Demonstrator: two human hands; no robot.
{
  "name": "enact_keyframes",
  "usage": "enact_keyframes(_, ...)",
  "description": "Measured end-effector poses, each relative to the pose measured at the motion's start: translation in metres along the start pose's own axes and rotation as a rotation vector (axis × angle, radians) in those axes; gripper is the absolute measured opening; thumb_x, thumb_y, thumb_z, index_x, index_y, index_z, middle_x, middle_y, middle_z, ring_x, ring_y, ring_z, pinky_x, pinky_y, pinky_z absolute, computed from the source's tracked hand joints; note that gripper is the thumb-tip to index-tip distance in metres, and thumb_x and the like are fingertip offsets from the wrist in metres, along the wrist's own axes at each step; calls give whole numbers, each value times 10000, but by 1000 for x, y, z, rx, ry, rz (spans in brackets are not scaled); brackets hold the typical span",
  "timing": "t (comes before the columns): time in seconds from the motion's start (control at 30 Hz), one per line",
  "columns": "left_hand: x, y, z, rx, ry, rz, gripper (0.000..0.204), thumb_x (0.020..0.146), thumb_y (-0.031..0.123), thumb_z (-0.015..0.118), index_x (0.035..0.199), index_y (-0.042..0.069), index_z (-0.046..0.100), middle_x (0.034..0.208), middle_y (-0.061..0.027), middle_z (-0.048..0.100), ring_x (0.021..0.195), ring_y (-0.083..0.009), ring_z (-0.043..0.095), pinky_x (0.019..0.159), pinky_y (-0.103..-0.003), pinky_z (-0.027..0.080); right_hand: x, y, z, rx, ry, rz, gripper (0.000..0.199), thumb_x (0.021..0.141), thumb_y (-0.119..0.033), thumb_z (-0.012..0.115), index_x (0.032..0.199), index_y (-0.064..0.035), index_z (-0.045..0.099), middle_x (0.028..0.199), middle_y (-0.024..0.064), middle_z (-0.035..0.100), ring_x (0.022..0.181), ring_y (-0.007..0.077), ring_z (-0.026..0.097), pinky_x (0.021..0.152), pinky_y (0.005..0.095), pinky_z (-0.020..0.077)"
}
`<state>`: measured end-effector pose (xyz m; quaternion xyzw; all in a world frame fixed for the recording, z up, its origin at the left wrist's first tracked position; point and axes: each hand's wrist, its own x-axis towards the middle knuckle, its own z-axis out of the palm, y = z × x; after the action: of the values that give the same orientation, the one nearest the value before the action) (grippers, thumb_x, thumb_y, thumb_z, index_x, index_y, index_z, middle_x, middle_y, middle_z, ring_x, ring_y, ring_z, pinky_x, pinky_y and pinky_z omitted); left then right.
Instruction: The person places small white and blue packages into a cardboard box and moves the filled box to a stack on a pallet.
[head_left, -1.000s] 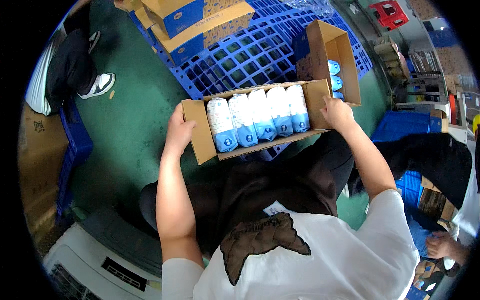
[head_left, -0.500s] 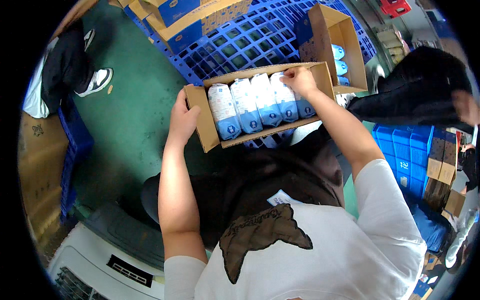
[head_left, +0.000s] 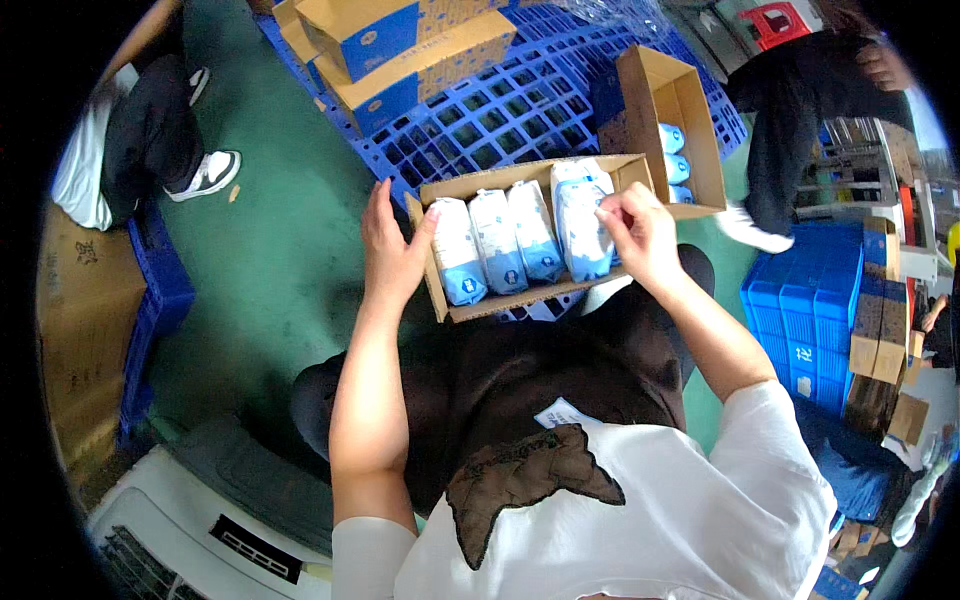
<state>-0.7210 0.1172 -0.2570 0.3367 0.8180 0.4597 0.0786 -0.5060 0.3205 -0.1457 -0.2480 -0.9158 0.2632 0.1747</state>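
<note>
Over the carton (head_left: 452,303), left hand (head_left: 390,250) grips its wall; right hand (head_left: 640,235) seemingly pinches a packet (head_left: 583,225).

open cardboard box (head_left: 447,300) | tilted, on lap | white-and-blue packs (head_left: 497,240) in row
</note>
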Motion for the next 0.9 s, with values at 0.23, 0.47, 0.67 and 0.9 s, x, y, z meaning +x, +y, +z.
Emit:
enact_keyframes(0.23, 6, 61, -27, -1328, -134, 11, 818, 758, 555, 626, 1338, 52, 344, 1286, -134, 457, 1208, -245, 423, 1006, -387, 335, 85, -124, -5, 897, -244, -77, 87, 852, -94, 601, 856, -36, 536, 772, -39, 488, 725, 33, 444, 643, 193, 386)
enact_keyframes(0.47, 14, 46, -92, -1560, 155, -318, 610, 887, 488, 446, 1328, 72, 368, 1263, -119, 490, 1156, -253, 484, 973, -406, 385, 131, -207, 116, 413, -72, -612, 666, 795, -340, 626, 1286, 18, 354, 1278, 297, 367, 1203, 407, 366, 996, 428, 316)
enact_keyframes(0.67, -6, -2, -130, -1700, 438, -306, 556, 918, 476, 374, 1293, 66, 403, 1222, -125, 519, 1083, -261, 529, 931, -402, 412, 54, -226, 119, 81, -455, -987, 500, 789, -301, 609, 1159, 22, 515, 1215, 248, 488, 1188, 347, 445, 1015, 472, 308)
enact_keyframes(0.9, -13, -15, -153, -1815, 476, -198, 541, 905, 467, 408, 1297, 94, 411, 1226, -96, 523, 1101, -264, 520, 944, -417, 405, 125, -196, 91, 1049, -622, 165, 345, 918, -315, 469, 773, -34, 608, 618, 12, 571, 515, 73, 451, 595, 269, 440)
